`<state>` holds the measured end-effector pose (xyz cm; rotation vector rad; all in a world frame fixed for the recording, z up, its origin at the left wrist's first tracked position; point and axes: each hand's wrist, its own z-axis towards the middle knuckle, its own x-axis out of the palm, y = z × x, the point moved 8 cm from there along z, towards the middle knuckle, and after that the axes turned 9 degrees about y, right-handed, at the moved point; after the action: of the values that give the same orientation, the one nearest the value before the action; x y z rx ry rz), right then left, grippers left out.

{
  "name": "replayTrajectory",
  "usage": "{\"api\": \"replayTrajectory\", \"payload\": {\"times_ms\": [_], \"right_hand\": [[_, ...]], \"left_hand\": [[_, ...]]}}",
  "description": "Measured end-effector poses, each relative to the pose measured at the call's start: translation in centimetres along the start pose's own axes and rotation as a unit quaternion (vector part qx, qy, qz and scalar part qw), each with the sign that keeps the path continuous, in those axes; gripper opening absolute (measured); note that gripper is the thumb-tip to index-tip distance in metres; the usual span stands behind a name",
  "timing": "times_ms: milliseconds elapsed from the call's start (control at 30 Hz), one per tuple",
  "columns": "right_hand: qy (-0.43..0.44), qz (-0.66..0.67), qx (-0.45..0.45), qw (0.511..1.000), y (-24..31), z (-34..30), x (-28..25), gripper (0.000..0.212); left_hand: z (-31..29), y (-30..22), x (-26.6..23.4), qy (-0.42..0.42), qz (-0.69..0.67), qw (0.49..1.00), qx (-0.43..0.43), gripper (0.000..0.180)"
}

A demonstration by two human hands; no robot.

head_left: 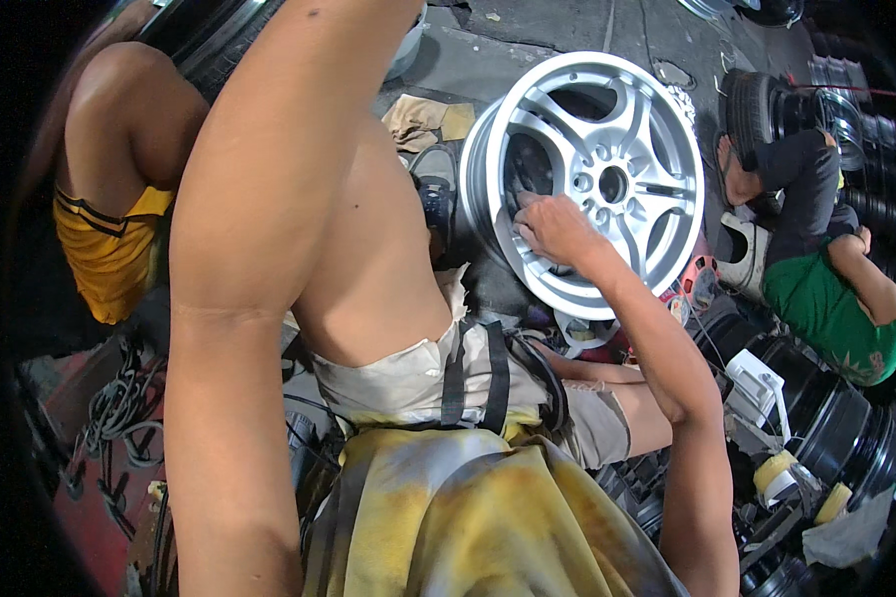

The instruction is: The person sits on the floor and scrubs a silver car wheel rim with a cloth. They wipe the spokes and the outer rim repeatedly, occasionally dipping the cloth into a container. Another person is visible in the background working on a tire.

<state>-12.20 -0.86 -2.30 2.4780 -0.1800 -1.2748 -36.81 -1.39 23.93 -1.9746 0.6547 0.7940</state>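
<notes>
A silver alloy wheel rim with paired spokes and a round hub hole stands tilted in front of me, its face toward me and to the right. My right hand is at the rim's left side, by an opening between the spokes. Its fingers are curled together at the inner edge of the lip, and anything pinched in them is hidden. My left arm rises large and close to the camera, then leaves at the top edge, so the left hand is out of the picture.
Tan crumpled sheets lie on the dark floor left of the rim. A person in a green shirt sits at right, near a tyre and stacked black wheels. Another person's knee shows at left, above tangled cords.
</notes>
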Motion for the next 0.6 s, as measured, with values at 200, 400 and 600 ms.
{"api": "replayTrajectory", "payload": {"times_ms": [200, 400, 600], "right_hand": [[-0.014, 0.024, -0.006, 1.0, 0.4, 0.7, 0.2, 0.023], [-0.009, 0.016, 0.021, 1.0, 0.0, -2.6, -1.0, 0.026], [0.052, -0.342, 0.118, 0.931, -6.3, 0.3, -7.0, 0.041]], "left_hand": [[0.2, -1.1, 0.5, -0.005, 0.017, 1.0, -0.005, 0.019], [0.2, -1.1, 0.6, -0.013, 0.043, 0.999, -0.021, 0.022], [0.3, -1.1, 0.5, -0.015, 0.017, 1.0, -0.002, 0.023]]}}
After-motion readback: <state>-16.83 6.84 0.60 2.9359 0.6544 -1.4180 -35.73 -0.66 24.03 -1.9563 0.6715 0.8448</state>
